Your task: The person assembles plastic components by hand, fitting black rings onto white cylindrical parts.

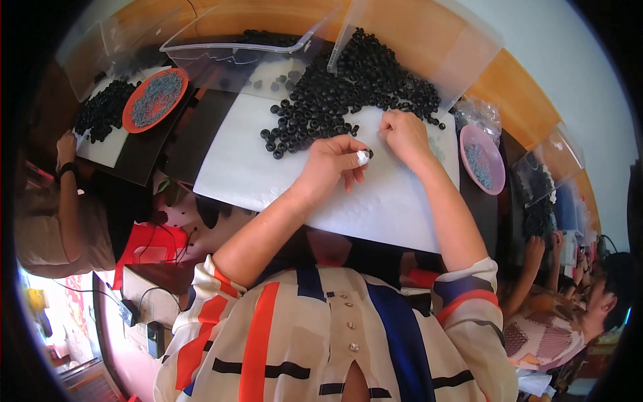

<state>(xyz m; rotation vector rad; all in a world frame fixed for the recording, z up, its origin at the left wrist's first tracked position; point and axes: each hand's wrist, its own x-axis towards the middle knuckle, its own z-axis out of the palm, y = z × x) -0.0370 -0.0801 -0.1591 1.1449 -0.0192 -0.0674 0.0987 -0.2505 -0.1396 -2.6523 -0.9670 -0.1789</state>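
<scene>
My left hand is above the white foam sheet, its fingers closed on a small black round part at the thumb tip. A white wrapping covers the end of that thumb. Just to the right, my right hand has its fingers curled together; whatever they may pinch is hidden. A heap of black bead-like round parts spreads over the far half of the sheet, beyond both hands.
A clear plastic bin lies tipped behind the heap, another clear bin at its left. At right is a pink plate of small grey pieces; an orange plate holds similar ones at left. Co-workers sit on both sides.
</scene>
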